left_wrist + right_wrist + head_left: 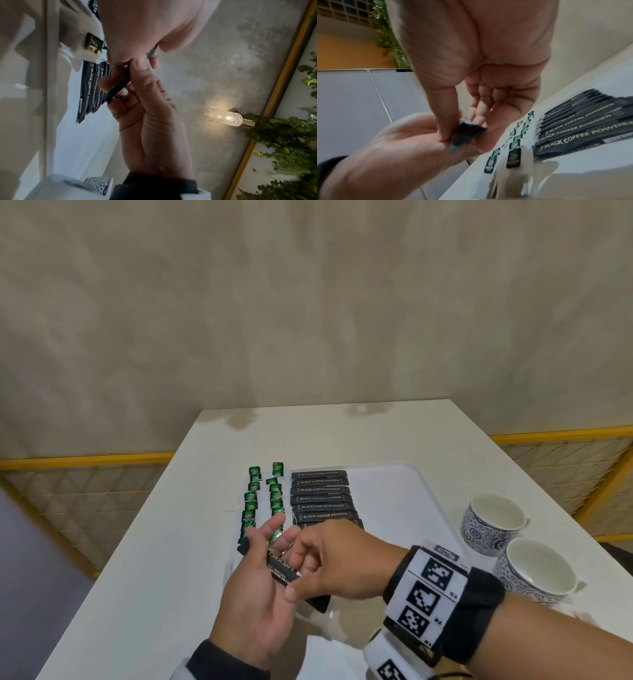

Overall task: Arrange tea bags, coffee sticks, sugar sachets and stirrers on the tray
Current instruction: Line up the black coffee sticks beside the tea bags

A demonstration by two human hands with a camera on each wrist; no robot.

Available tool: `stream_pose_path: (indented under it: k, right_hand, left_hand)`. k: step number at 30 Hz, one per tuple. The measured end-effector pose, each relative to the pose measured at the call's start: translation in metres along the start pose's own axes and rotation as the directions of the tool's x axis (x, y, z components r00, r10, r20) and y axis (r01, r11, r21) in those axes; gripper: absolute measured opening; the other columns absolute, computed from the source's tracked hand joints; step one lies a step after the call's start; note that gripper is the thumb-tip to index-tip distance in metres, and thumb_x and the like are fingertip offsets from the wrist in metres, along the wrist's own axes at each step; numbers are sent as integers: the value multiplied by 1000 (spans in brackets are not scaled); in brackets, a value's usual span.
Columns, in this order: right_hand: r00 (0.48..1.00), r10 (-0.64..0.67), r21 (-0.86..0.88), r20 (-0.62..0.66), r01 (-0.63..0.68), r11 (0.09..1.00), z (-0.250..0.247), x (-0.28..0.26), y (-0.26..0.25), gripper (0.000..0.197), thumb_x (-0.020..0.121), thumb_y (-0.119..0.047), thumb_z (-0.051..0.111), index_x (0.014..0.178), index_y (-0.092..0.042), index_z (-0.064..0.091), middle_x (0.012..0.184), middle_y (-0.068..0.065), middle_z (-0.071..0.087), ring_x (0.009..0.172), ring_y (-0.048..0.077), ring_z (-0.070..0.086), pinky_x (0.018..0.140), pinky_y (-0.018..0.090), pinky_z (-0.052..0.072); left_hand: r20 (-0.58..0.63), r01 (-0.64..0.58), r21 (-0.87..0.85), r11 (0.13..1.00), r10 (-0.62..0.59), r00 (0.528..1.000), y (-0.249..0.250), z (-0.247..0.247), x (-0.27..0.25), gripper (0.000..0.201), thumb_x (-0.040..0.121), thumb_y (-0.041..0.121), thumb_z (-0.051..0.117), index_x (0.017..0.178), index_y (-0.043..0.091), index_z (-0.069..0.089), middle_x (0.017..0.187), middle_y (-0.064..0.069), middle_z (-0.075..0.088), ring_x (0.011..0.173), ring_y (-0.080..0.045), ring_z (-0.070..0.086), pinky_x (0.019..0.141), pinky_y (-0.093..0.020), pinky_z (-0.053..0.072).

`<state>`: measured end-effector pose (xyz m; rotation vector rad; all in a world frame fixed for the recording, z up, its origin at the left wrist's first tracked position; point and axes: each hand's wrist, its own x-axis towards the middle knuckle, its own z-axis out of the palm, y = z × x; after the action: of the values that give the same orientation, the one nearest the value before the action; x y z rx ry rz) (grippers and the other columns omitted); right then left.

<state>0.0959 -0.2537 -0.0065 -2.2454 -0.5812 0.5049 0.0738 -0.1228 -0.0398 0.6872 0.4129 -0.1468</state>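
My left hand (246, 594) is palm up over the table's near side and holds a small bundle of black sachets (281, 568). My right hand (335, 556) reaches across from the right and pinches the top sachet between thumb and fingers. The right wrist view shows that pinch on the dark sachet (467, 134) above the left palm (393, 148). In the left wrist view my left fingers (137, 94) curl around a dark sachet (118, 86). Black coffee sticks (322, 498) lie stacked in a column on the white tray (394, 491). Green tea bags (263, 498) form two columns just left of them.
Two blue-patterned white cups (493, 522) (537, 570) stand on the white table (191, 525) to the right of the tray. A yellow-framed mesh railing (85, 491) runs behind the table on both sides. A wall rises at the far end.
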Motion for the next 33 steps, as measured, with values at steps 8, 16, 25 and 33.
stream_pose_path:
  k: [8,16,25,33]
  right_hand:
    - [992,102,-231,-72,-116,966,-16,-11,17,15,78,-12,65,79,-21,53,72,-11,51,63,7,44,57,21,37]
    - [964,265,-414,-1,-241,878,-23,-5,37,21,78,-2,50,77,-22,48,75,-10,49,63,8,42,54,19,33]
    - [983,180,-583,-28,-162,796,-15,5,33,29,79,1,54,97,-20,61,96,-3,60,86,18,55,67,28,44]
    - [982,179,-627,-66,-180,758,-9,4,40,28,83,-9,63,105,-26,62,110,-4,63,93,17,57,73,27,44]
  left_hand:
    - [-138,-43,366,930,100,985,2,-26,3,6,90,6,60,96,8,60,89,-11,59,69,-17,53,58,-28,46]
    - [-108,-41,396,917,91,990,16,-33,2,16,89,2,59,103,9,61,92,-10,56,74,-22,53,62,-34,43]
    - [-114,-8,445,895,65,991,20,-30,-4,15,87,9,62,101,15,64,86,-12,57,64,-19,50,60,-36,41]
    - [-92,-29,449,893,78,993,20,-31,-2,14,88,7,61,99,14,63,86,-12,56,63,-19,51,58,-36,40]
